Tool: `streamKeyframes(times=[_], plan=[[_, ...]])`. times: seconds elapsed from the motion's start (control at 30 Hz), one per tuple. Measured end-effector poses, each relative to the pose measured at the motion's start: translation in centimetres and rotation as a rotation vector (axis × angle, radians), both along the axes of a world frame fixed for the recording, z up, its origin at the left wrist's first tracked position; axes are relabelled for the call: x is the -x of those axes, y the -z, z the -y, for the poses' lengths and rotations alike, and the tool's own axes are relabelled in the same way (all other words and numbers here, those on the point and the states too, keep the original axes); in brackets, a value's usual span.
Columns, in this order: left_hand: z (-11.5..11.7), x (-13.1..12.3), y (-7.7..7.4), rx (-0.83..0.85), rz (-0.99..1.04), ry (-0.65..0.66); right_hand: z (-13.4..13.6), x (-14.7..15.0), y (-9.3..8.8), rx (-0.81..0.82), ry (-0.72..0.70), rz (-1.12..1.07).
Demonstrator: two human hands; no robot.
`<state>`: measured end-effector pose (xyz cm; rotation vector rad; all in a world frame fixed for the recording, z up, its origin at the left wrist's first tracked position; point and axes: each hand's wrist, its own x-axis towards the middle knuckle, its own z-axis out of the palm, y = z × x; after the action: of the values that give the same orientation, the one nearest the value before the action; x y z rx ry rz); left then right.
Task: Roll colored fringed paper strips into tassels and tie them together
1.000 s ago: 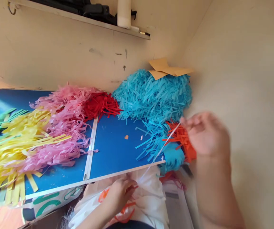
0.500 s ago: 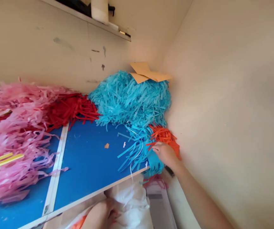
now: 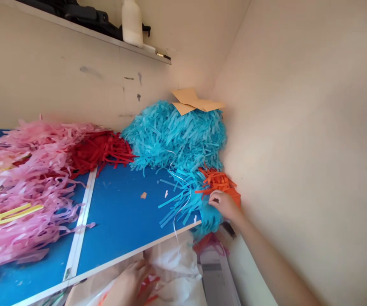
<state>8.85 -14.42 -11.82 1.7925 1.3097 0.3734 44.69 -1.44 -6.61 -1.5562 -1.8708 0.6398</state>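
Observation:
My left hand (image 3: 130, 280) is low at the front, just below the table's edge. Its fingers curl around orange paper strips (image 3: 149, 287), whose ends poke out beside them. At the table's right corner is my right hand (image 3: 226, 206), fingers curled in; what they pinch, if anything, is hidden. It rests over loose light-blue fringe (image 3: 210, 219), right beside a bunch of orange fringe (image 3: 220, 180). A thin white string (image 3: 188, 185) runs from the large light-blue fringe pile (image 3: 177, 136) down over the table's edge.
Pink fringe (image 3: 39, 170) with yellow strips (image 3: 11, 216) covers the left of the blue table (image 3: 119, 221). Red fringe (image 3: 103, 148) lies behind. Brown paper pieces (image 3: 196, 102) top the blue pile. A wall shelf (image 3: 106, 36) holds a white bottle (image 3: 132, 23). White sheeting (image 3: 173, 259) hangs in front.
My left hand has turned and lifted slightly, so orange strips now show at its fingers. My right hand has shifted a little to the right. The camera view has tilted up slightly.

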Motion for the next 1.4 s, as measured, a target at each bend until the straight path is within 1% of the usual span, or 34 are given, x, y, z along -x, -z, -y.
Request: streamKeyframes(times=[0.1,0.17,0.27,0.37,0.43,0.47,0.53,0.57,0.6,0.67,0.73,0.77,0.83,0.9,0.97,1.1,1.13,1.17,1.23,1.27,1.3,1.33,1.4], plan=[[-0.2,-0.2,-1.2,0.019,-0.032,0.084,-1.4,-1.2,-2.6,0.054,0.032,-0.057],[-0.2,-0.5,-1.9,0.014,-0.024,0.111,-2.6,-2.0,-4.8,0.080,0.076,-0.094],[0.0,-1.0,-2.4,0.012,0.008,0.153,-4.6,-3.1,-8.9,0.064,0.158,-0.139],[-0.1,-1.0,-2.6,-0.038,0.067,0.149,-5.9,-3.2,-13.5,-0.024,0.213,-0.165],[-0.8,-0.6,-3.2,-0.133,0.138,0.118,-5.9,-1.7,-16.4,-0.106,0.193,-0.183],[-1.5,-0.3,-3.8,-0.201,0.180,0.097,-5.6,-0.4,-17.6,-0.139,0.151,-0.182],[-3.1,0.5,-5.6,-0.376,0.264,0.025,-4.7,3.2,-19.3,-0.151,0.002,-0.135],[-4.0,0.9,-6.8,-0.487,0.300,-0.038,-4.2,5.3,-19.7,-0.130,-0.088,-0.092],[-4.9,1.3,-8.1,-0.611,0.330,-0.116,-3.8,7.5,-19.9,-0.103,-0.175,-0.042],[-6.3,1.9,-10.8,-0.817,0.343,-0.249,-2.9,11.8,-19.6,-0.070,-0.316,0.054],[-7.1,2.3,-12.7,-0.945,0.304,-0.346,-2.3,15.5,-18.9,-0.092,-0.416,0.124],[-7.2,2.5,-13.3,-0.983,0.276,-0.377,-2.0,17.1,-18.5,-0.106,-0.458,0.149],[-7.2,3.0,-13.7,-1.039,0.219,-0.424,-1.6,19.6,-17.8,-0.115,-0.532,0.181],[-6.8,3.8,-13.2,-1.081,0.177,-0.445,-1.3,21.3,-17.3,-0.099,-0.593,0.197],[-6.5,4.7,-12.4,-1.101,0.159,-0.436,-1.2,22.5,-16.8,-0.083,-0.646,0.203],[-6.6,6.4,-11.2,-1.058,0.104,-0.397,-1.3,24.2,-15.9,-0.053,-0.741,0.171],[-6.7,6.8,-11.1,-1.032,0.075,-0.391,-1.2,24.6,-15.6,-0.053,-0.748,0.146],[-6.9,7.4,-11.0,-1.004,0.047,-0.391,-0.9,24.9,-15.3,-0.072,-0.725,0.113],[-7.2,8.9,-11.4,-0.991,-0.025,-0.435,0.5,25.7,-14.5,-0.176,-0.586,0.016],[-7.3,9.9,-11.9,-1.017,-0.085,-0.471,1.5,26.1,-13.9,-0.241,-0.515,-0.044],[-7.2,11.0,-12.6,-1.066,-0.165,-0.508,2.8,26.6,-13.3,-0.297,-0.473,-0.106],[-7.1,12.2,-13.4,-1.129,-0.267,-0.532,4.2,27.3,-12.5,-0.332,-0.489,-0.169],[-6.4,14.3,-15.3,-1.253,-0.468,-0.528,6.9,29.0,-10.5,-0.303,-0.707,-0.249]])
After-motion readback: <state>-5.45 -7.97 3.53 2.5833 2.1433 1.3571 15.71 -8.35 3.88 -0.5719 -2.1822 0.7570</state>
